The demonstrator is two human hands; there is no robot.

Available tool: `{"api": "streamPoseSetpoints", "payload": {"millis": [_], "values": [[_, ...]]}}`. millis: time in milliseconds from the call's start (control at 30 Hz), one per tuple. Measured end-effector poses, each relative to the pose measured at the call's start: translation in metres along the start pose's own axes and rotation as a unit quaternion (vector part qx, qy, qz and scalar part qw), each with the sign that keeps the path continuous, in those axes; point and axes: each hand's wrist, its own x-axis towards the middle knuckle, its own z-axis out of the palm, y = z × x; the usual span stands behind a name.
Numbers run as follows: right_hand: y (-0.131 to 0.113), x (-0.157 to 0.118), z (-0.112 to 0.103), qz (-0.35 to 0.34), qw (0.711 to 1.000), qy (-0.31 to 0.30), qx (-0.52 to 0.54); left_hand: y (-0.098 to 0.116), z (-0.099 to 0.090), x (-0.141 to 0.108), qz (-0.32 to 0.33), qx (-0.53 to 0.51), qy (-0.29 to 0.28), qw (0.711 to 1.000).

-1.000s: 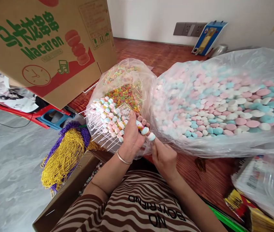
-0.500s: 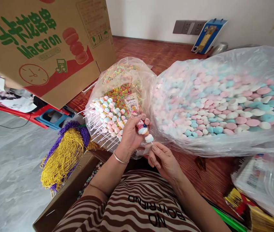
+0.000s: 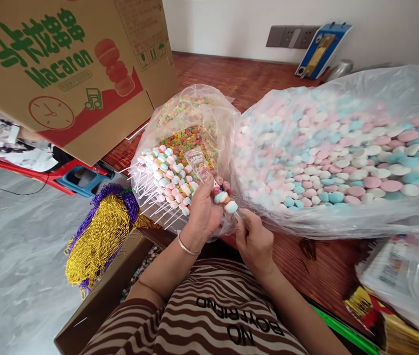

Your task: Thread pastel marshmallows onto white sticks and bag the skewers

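My left hand [image 3: 206, 204] is wrapped round a small printed clear wrapper [image 3: 198, 165] and the upper part of a marshmallow skewer [image 3: 230, 206]. Its white and blue lower marshmallow sticks out toward my right hand [image 3: 254, 239], whose fingers pinch the stick end just below. To the left of my left hand, a pile of finished skewers [image 3: 168, 177] with white sticks lies on an open clear bag [image 3: 146, 133]. Small colourful ring candies [image 3: 190, 140] fill the bag behind them.
A large clear bag of pastel marshmallow discs [image 3: 342, 167] lies at the right. A Macaron carton [image 3: 94, 113] stands at the left, with gold and purple bead strings [image 3: 98, 236] below it. Plastic packets [image 3: 390, 266] lie at the lower right of the red-brown table [image 3: 231, 74].
The printed wrapper has tilted to the left. My right hand has moved slightly right and its fingers have curled in more. The skewer has shifted a little to the right.
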Motion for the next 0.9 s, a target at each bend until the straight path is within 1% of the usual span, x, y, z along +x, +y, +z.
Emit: {"api": "streamPoseSetpoints", "payload": {"millis": [67,100,133,167,200,233,267,300,333,367,400,433,467,500,567,600,633,667,700,767,800,833,900], "values": [[0.000,0.002,-0.002,0.013,1.000,0.000,-0.018,0.001,-0.001,0.001,-0.004,-0.005,-0.009,1.000],[0.000,0.004,-0.005,0.035,0.999,-0.010,0.002,0.001,-0.001,0.000,-0.009,-0.003,-0.018,1.000],[-0.001,0.006,-0.007,0.074,0.995,-0.034,0.055,0.002,-0.001,0.000,-0.014,-0.002,-0.032,0.999],[-0.002,0.008,-0.010,0.128,0.979,-0.068,0.142,0.002,0.000,-0.001,-0.017,-0.003,-0.050,0.999],[-0.004,0.010,-0.013,0.191,0.942,-0.108,0.252,0.003,0.001,-0.002,-0.019,-0.005,-0.068,0.997],[-0.006,0.012,-0.016,0.256,0.881,-0.147,0.370,0.004,0.001,-0.003,-0.021,-0.007,-0.084,0.996],[-0.009,0.014,-0.019,0.314,0.801,-0.179,0.477,0.005,0.002,-0.004,-0.022,-0.009,-0.096,0.995],[-0.012,0.015,-0.020,0.358,0.716,-0.201,0.565,0.005,0.003,-0.005,-0.026,-0.008,-0.102,0.994],[-0.014,0.016,-0.021,0.386,0.640,-0.210,0.630,0.006,0.003,-0.005,-0.032,-0.005,-0.104,0.994],[-0.017,0.016,-0.021,0.403,0.583,-0.213,0.673,0.006,0.004,-0.006,-0.041,-0.001,-0.104,0.994],[-0.019,0.017,-0.021,0.410,0.548,-0.215,0.697,0.005,0.004,-0.006,-0.049,0.001,-0.106,0.993],[-0.020,0.016,-0.019,0.411,0.537,-0.216,0.704,0.004,0.004,-0.006,-0.054,0.001,-0.112,0.992],[-0.021,0.016,-0.017,0.405,0.555,-0.214,0.694,0.003,0.004,-0.007,-0.058,0.000,-0.121,0.991],[-0.021,0.015,-0.015,0.392,0.609,-0.204,0.659,0.000,0.003,-0.008,-0.059,-0.001,-0.132,0.989],[-0.019,0.014,-0.011,0.348,0.754,-0.160,0.533,-0.007,0.001,-0.009,-0.049,0.005,-0.144,0.988],[-0.017,0.013,-0.009,0.320,0.819,-0.128,0.460,-0.010,0.000,-0.010,-0.042,0.015,-0.140,0.989],[-0.014,0.013,-0.008,0.287,0.872,-0.096,0.385,-0.012,-0.001,-0.010,-0.038,0.029,-0.131,0.990],[-0.012,0.013,-0.007,0.249,0.913,-0.068,0.316,-0.013,-0.003,-0.010,-0.037,0.045,-0.120,0.991],[-0.009,0.013,-0.008,0.207,0.942,-0.051,0.258,-0.012,-0.004,-0.009,-0.036,0.059,-0.110,0.992],[-0.006,0.013,-0.010,0.121,0.978,-0.045,0.166,-0.005,-0.004,-0.003,-0.019,0.070,-0.103,0.992],[-0.005,0.013,-0.012,0.091,0.985,-0.054,0.140,0.001,-0.004,0.001,0.001,0.066,-0.105,0.992],[-0.005,0.013,-0.013,0.080,0.985,-0.069,0.137,0.008,-0.002,0.005,0.025,0.060,-0.107,0.992],[-0.007,0.012,-0.015,0.087,0.979,-0.097,0.154,0.020,0.003,0.013,0.053,0.052,-0.107,0.991]]}}
